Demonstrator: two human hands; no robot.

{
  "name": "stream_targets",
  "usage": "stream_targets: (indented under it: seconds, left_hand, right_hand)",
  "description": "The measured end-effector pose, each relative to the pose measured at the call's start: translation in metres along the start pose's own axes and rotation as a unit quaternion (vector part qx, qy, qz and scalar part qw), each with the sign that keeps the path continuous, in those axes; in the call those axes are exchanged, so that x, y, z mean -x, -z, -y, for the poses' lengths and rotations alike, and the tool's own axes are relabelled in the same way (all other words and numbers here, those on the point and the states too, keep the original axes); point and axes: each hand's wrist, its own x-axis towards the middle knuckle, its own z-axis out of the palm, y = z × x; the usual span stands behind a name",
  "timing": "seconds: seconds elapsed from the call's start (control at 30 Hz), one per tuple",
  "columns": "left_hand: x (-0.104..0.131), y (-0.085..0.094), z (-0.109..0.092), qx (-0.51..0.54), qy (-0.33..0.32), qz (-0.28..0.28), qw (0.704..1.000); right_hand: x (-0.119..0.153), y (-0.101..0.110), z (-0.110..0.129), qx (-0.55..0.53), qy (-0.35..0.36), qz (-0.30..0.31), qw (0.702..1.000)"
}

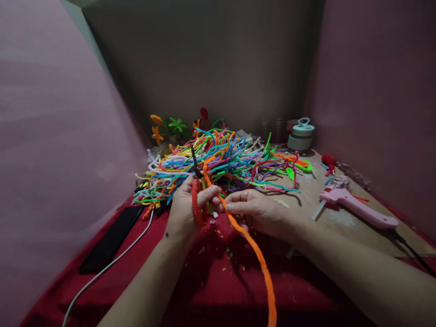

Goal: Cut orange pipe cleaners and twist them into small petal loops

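Pink wall [61, 136] rises at the left, and beside it a flat black slab [111, 238] lies slanted on the red cloth [211, 281] of the desk, a white cable [102, 271] running near it. Next, at the far side, fuzzy flowers [177, 124] stand beyond a broad, tangled heap of coloured pipe cleaners [235, 159]. On the heap's near side, the left hand [185, 202] is curled around red-handled scissors [195, 202], their dark tip pointing to the far side, while its thumb and fingertip press an orange fuzzy strip [270, 295]. That strip runs through mid-scene, one end up against the heap, the long part dropping toward the near edge. Small scraps dot the cloth below. Just right, the right hand [254, 206] pinches the same strip, thumb against bent fingers. Farther right, a pale teal lidded container [299, 142] stands far back, and nearer, a pink glue gun [357, 209] lies on a tan board [340, 240], its black cord [413, 254] trailing right.
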Motion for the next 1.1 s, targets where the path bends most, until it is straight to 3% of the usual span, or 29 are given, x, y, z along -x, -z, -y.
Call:
stream_targets:
  seconds: [0.17,0.3,0.4,0.53,0.77,1.1]
  left_hand:
    - [-0.001,-0.004,0.006,0.017,0.022,0.000,1.000]
    - [-0.005,0.003,0.007,0.021,0.014,-0.020,0.999]
    - [-0.006,0.007,0.009,0.013,0.017,-0.012,1.000]
    - [-0.003,0.005,0.013,0.023,0.030,0.006,0.999]
    - [0.001,-0.003,0.012,0.046,0.061,-0.019,0.997]
    - [0.002,0.000,0.014,0.031,0.053,-0.019,0.998]
  right_hand:
    - [-0.004,0.000,-0.001,0.015,0.000,-0.060,0.998]
    - [-0.004,0.005,-0.002,0.010,-0.049,-0.025,0.998]
    - [-0.004,0.007,-0.002,0.014,-0.048,-0.009,0.999]
    - [-0.005,0.007,-0.005,0.006,-0.026,-0.024,0.999]
    - [-0.008,0.008,-0.005,0.017,-0.003,-0.044,0.999]
    - [-0.007,0.005,-0.003,0.017,0.014,-0.062,0.998]
